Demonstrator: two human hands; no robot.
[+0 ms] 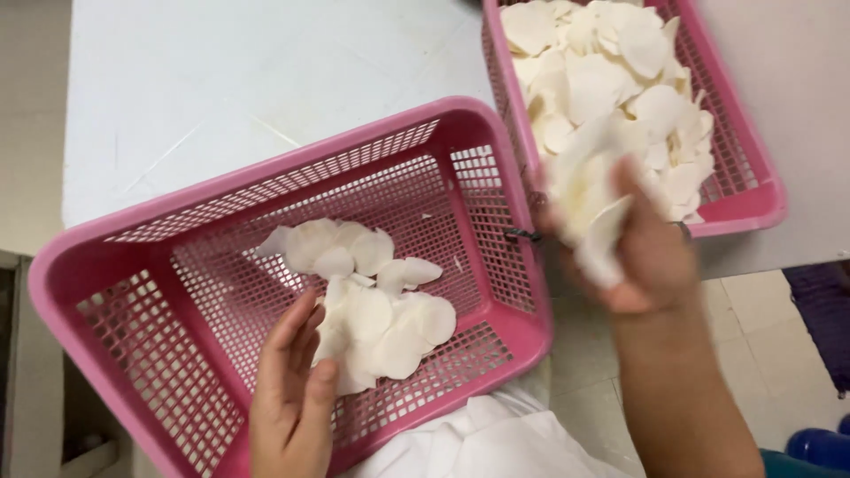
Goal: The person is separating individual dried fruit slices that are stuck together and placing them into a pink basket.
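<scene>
Pale grey table surface fills the upper part of the view, with light floor tiles seen to the lower right beyond its edge. Two pink perforated plastic baskets are set on the table. The nearer pink basket lies tilted across the middle of the view, and a small heap of thin, round, white slices is spread on its mesh floor. The farther pink basket stands at the upper right, touching or just beside the nearer one at their adjoining rims, and is filled with a much larger pile of the same white slices.

The left hand is placed inside the nearer basket, fingers extended and loosely spread; its fingertips are touching the lower edge of the small heap, and nothing is clenched in it. The right hand is blurred and is held above the gap between the two baskets, at the near rim of the farther one. A bunch of white slices is grasped in its curled fingers, the slices fanned out above the palm. A white garment is visible at the bottom edge, and a dark blue object is seen in the lower right corner.
</scene>
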